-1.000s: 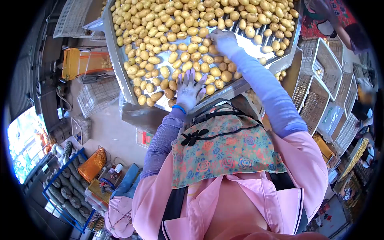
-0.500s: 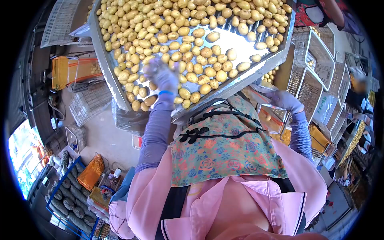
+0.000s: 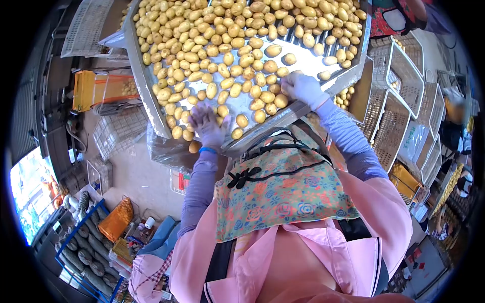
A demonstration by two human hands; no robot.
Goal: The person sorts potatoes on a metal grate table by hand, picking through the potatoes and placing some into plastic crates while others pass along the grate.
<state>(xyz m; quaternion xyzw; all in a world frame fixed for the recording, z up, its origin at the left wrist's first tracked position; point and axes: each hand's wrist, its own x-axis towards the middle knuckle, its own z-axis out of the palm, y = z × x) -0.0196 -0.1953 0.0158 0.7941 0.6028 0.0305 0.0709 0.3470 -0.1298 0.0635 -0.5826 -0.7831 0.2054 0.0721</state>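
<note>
Many yellow potatoes [image 3: 235, 90] lie on a metal sorting tray [image 3: 148, 96] with raised edges. My left hand [image 3: 208, 126], in a pale purple glove, rests over the tray's lower left part with its fingers spread among potatoes. At the lower right edge of the tray is my right hand [image 3: 304, 89], also gloved, beside several potatoes. Its fingers are bent downward and closed, and whatever is under them is hidden. A clear plastic bag [image 3: 169, 149] hangs below the tray's lower left edge.
White plastic crates [image 3: 392, 126] stand to the right, and another crate [image 3: 119, 132] is at the left. An orange mesh bag [image 3: 116, 219] lies near a blue rack [image 3: 76, 237] of filled sacks. Part of another person [image 3: 435, 20] shows at the top right.
My right hand has moved up and left from beside the crates onto the tray edge. My left hand has moved down toward the tray's lower edge. Some potatoes near it have shifted.
</note>
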